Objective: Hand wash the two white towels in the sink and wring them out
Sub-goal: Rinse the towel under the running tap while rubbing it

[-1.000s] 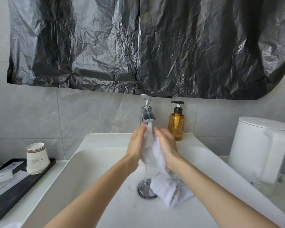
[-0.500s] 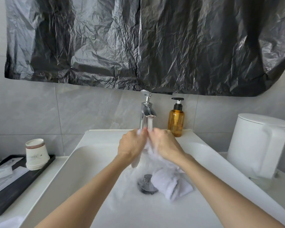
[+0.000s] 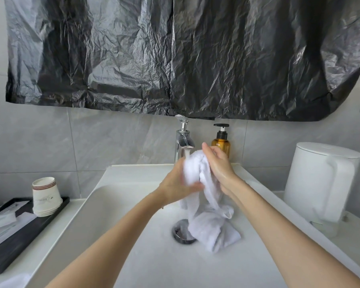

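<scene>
**Towel up under the tap, both hands on it**

Over the middle of the sink [image 3: 164,267], the towel [image 3: 195,169] is lifted right beneath the tap [image 3: 183,140] at 12 o'clock. A thin run of water [image 3: 186,154] lands on its top fold. The left hand [image 3: 174,185], blurred, comes in from 9 o'clock with fingers curled across the front of the cloth, gripping it. The right hand [image 3: 219,165] comes in from 3 o'clock, fingers fairly straight and laid flat against the towel, pressing it. Its thumb is hidden. The hands are close together, with only cloth between them.

Down in the basin, the towel's tail hangs to a bunched white heap [image 3: 214,231] on the sink floor. The heap touches the drain [image 3: 179,235] and covers its 3 o'clock side. One towel or two in that heap? Cannot tell.

Now the edges. The widest stretch of white sink floor lies toward 6 o'clock, between the two forearms. At 1 o'clock on the back ledge stands an amber soap bottle [image 3: 221,144], just beside the right fingertips. At 3 o'clock a white kettle [image 3: 320,179] stands on the counter [image 3: 355,229], just past the rim. At 9 o'clock a black tray [image 3: 19,242] holds an upside-down stack of paper cups [image 3: 47,196] and flat white packets [image 3: 0,222]. Above, a black plastic sheet [image 3: 175,59] covers the wall from 10 to 2 o'clock.
</scene>
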